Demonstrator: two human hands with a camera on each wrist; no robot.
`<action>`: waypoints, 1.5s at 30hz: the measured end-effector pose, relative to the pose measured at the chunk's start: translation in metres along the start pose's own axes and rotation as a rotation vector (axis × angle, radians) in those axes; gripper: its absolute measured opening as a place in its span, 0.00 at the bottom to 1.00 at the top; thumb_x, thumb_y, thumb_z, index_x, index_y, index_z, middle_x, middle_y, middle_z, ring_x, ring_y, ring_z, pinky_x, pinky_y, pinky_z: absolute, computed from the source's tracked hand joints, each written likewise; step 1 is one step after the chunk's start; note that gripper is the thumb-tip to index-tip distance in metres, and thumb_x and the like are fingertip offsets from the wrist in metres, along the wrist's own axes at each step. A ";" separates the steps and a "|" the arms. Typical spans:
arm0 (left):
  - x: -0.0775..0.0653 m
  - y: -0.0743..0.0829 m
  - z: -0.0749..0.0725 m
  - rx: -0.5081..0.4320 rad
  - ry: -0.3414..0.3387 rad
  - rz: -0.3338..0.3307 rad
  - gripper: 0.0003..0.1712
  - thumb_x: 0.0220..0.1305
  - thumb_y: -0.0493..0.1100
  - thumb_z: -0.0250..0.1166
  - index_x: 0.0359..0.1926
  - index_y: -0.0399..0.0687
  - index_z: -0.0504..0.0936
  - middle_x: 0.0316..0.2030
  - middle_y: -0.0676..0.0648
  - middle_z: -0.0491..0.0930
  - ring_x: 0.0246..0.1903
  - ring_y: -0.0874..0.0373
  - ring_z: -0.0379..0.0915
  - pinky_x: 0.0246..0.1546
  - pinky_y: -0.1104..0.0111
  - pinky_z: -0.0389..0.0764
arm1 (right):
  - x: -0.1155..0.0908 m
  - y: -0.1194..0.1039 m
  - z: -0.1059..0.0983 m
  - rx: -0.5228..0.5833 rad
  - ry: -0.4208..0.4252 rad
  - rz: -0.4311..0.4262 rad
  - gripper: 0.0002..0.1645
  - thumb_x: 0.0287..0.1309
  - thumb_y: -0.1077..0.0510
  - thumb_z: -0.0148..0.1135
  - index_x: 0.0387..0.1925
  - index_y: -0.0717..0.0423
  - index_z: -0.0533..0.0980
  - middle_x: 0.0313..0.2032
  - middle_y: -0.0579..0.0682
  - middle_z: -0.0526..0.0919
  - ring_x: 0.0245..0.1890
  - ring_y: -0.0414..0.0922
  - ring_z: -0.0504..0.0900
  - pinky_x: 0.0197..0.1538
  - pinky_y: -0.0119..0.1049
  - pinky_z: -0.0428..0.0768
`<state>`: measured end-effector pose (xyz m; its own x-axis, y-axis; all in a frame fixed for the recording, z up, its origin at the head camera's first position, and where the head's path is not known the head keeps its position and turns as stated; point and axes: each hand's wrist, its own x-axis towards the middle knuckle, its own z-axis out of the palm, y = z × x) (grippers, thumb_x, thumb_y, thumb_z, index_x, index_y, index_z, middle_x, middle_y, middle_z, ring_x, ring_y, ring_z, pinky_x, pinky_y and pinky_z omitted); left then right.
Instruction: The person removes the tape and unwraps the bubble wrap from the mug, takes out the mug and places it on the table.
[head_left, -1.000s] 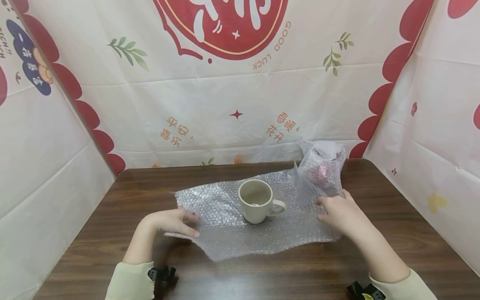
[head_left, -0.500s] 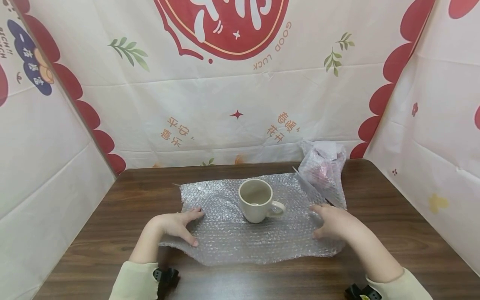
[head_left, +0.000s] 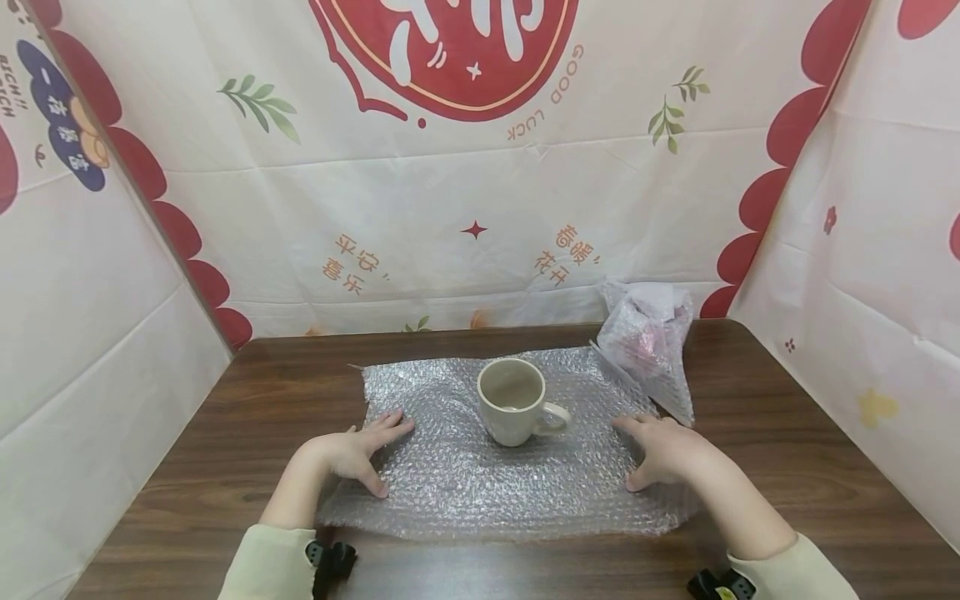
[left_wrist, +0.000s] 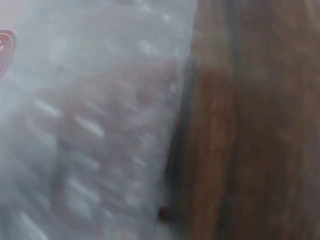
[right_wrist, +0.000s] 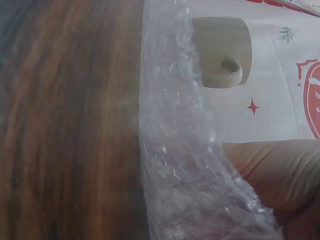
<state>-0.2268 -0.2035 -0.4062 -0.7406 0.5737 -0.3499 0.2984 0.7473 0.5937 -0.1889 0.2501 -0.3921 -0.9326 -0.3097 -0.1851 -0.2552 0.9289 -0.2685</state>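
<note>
From the head camera, a person's left hand (head_left: 352, 454) and right hand (head_left: 663, 450) lie well apart on a sheet of bubble wrap (head_left: 510, 492), one toward each side edge, fingers extended and spread. The sheet's long axis runs left to right across a dark wooden table (head_left: 202, 450), with wood showing along both sides and in front. A pale mug (head_left: 512, 408) stands upright on the sheet between the hands, nearer its back edge, mouth up and handle pointing right. Behind the right hand, at the sheet's back right corner, a bubble-wrap bundle (head_left: 647, 333) holds something pinkish; its contents are too veiled to name. A printed backdrop (head_left: 472, 183) rises behind the table.

From the left wrist, in a blurred view, the wrap's edge runs steeply beside the wood, a pinkish shape dim through the plastic.

From the right wrist, the wrap's edge crosses before the mug and part of the hand.
</note>
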 end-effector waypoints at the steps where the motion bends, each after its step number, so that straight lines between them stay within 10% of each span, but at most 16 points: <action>1: 0.000 0.000 0.000 0.017 0.001 0.003 0.59 0.43 0.40 0.77 0.74 0.49 0.53 0.74 0.40 0.36 0.71 0.40 0.27 0.63 0.38 0.32 | 0.000 0.000 0.000 -0.009 -0.004 0.007 0.52 0.32 0.48 0.81 0.62 0.59 0.70 0.57 0.67 0.71 0.55 0.73 0.66 0.48 0.69 0.69; 14: 0.001 0.004 0.002 0.106 0.030 -0.030 0.61 0.40 0.41 0.78 0.74 0.50 0.54 0.74 0.41 0.38 0.72 0.42 0.31 0.63 0.37 0.34 | 0.002 0.003 0.000 -0.051 -0.007 0.028 0.53 0.30 0.44 0.80 0.62 0.56 0.71 0.59 0.66 0.70 0.57 0.73 0.65 0.47 0.70 0.68; 28: -0.011 0.002 -0.009 -0.064 0.090 -0.002 0.51 0.52 0.46 0.74 0.73 0.45 0.56 0.71 0.37 0.53 0.69 0.38 0.45 0.64 0.43 0.52 | 0.000 0.000 -0.003 -0.013 0.006 0.005 0.45 0.40 0.48 0.77 0.60 0.61 0.71 0.57 0.68 0.72 0.57 0.69 0.69 0.51 0.66 0.69; 45: -0.029 0.043 -0.018 -0.121 0.297 0.127 0.40 0.61 0.51 0.66 0.70 0.44 0.63 0.63 0.41 0.68 0.60 0.40 0.65 0.56 0.45 0.68 | -0.010 -0.011 -0.019 0.021 0.132 -0.053 0.38 0.53 0.48 0.69 0.60 0.66 0.70 0.53 0.65 0.77 0.54 0.64 0.74 0.51 0.62 0.71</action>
<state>-0.2034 -0.1941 -0.3570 -0.8501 0.5240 -0.0519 0.3396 0.6208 0.7066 -0.1816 0.2465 -0.3690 -0.9438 -0.3276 -0.0444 -0.3009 0.9070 -0.2947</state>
